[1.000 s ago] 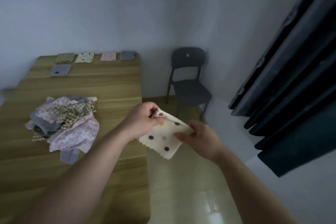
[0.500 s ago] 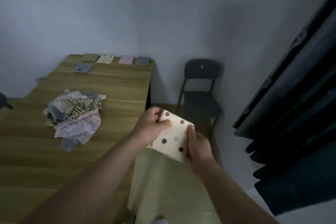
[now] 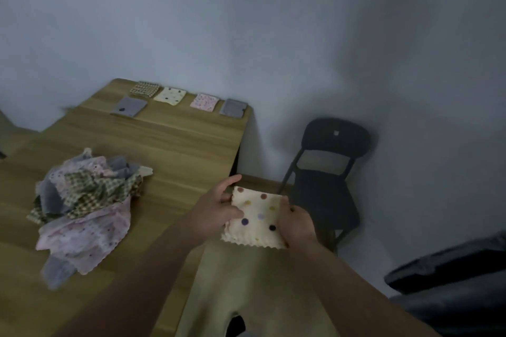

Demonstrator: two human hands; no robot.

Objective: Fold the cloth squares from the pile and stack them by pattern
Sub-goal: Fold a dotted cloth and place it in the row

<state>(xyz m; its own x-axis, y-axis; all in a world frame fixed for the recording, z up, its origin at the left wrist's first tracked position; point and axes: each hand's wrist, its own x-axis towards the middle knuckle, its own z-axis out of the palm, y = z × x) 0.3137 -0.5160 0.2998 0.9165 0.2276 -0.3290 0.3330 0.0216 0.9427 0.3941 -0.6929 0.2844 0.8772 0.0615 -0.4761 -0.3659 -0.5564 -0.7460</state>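
I hold a cream cloth square with coloured dots [image 3: 257, 217] in the air just off the table's right edge. My left hand [image 3: 216, 208] pinches its left side and my right hand [image 3: 297, 223] grips its right side. It looks folded, with a zigzag bottom edge. A loose pile of cloth squares [image 3: 85, 205] in pink, green check and grey lies on the wooden table [image 3: 178, 150] to the left. At the far end lie folded stacks: green check [image 3: 144, 89], cream dotted [image 3: 169, 96], pink [image 3: 204, 102], grey [image 3: 232, 108] and a grey one with a dot [image 3: 129, 107].
A dark chair [image 3: 325, 172] stands against the wall right of the table. Dark curtain fabric [image 3: 451, 290] bulges in at the lower right. My trouser legs [image 3: 246, 290] fill the space below the cloth.
The cloth has gone from a loose diagonal hold to a flat, squared hold between both hands. My view has swung left and up, so the table and chair sit further right.
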